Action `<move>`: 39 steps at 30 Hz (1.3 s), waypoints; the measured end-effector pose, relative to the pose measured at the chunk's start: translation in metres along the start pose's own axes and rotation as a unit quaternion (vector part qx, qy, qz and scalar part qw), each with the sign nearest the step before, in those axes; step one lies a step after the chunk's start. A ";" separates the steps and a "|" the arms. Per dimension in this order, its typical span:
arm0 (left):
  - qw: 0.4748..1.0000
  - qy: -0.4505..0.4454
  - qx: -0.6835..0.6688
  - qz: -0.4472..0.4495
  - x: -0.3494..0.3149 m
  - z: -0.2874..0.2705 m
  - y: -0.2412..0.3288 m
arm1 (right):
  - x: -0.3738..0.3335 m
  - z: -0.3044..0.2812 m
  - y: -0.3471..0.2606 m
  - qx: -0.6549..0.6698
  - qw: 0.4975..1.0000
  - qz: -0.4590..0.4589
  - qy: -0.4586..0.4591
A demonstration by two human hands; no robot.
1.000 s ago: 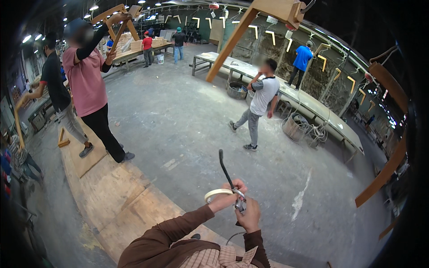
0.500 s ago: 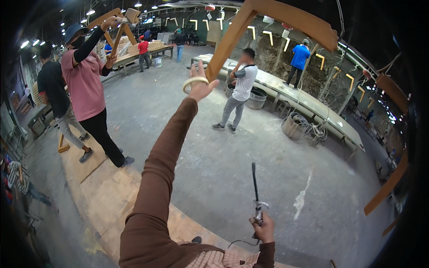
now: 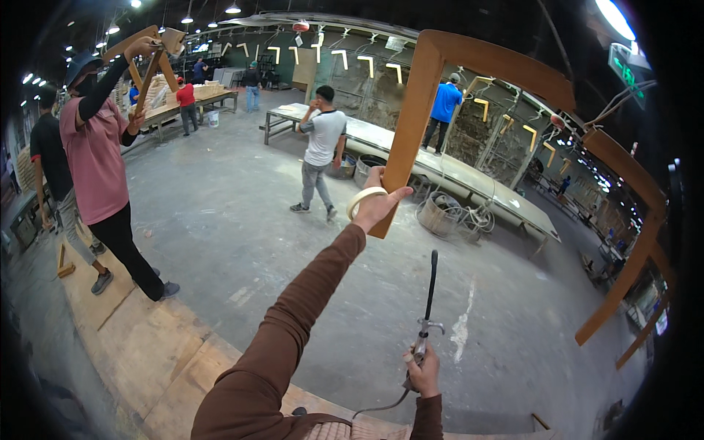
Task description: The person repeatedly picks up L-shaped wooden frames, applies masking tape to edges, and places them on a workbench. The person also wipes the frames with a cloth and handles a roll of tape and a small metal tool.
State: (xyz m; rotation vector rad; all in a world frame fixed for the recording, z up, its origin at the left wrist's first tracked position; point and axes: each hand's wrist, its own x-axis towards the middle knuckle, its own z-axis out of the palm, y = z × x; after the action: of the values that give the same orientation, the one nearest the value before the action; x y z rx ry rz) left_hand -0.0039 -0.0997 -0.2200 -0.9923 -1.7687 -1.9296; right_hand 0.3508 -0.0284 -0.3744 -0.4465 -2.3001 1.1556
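Note:
My left hand (image 3: 378, 208) is closed on the lower end of an L-shaped brown wooden frame piece (image 3: 421, 117) hanging in front of me, thumb across its face and the other fingers partly hidden behind it. A cream roll of tape (image 3: 355, 202) sits like a ring around that hand. Low at the centre right, my right hand (image 3: 424, 372) grips a metal air gun (image 3: 420, 343). From the gun a long black tube nozzle points upward, and a thin hose trails from its handle.
More brown wooden frames (image 3: 622, 275) hang at right. A co-worker in pink (image 3: 99, 165) holds up a frame at left; another in a white-and-grey shirt (image 3: 323, 139) stands mid-floor. Behind are a long table (image 3: 477, 176) and a tub (image 3: 438, 213). Plywood boards (image 3: 161, 356) lie below me.
My left hand, fingers spread beside the frame before, has come down and right and closed on its lower end. The view has turned rightward. The co-worker in white has turned and stepped away.

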 end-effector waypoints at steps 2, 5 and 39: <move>0.996 0.064 0.050 0.023 -0.010 0.009 0.012 | 0.013 -0.008 -0.004 -0.013 1.000 -0.001 0.003; 0.996 0.075 0.039 -0.008 -0.020 0.006 0.027 | 0.034 -0.013 -0.014 -0.010 1.000 -0.013 0.014; 0.989 -0.105 -0.076 -0.066 -0.056 -0.061 0.034 | 0.033 0.018 -0.036 0.243 0.951 0.149 -0.123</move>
State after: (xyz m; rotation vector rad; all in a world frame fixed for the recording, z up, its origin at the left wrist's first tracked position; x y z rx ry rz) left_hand 0.0420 -0.1754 -0.2332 -1.1973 -1.8640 -2.1364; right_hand 0.3120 -0.0440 -0.3440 -0.4878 -2.0786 1.9624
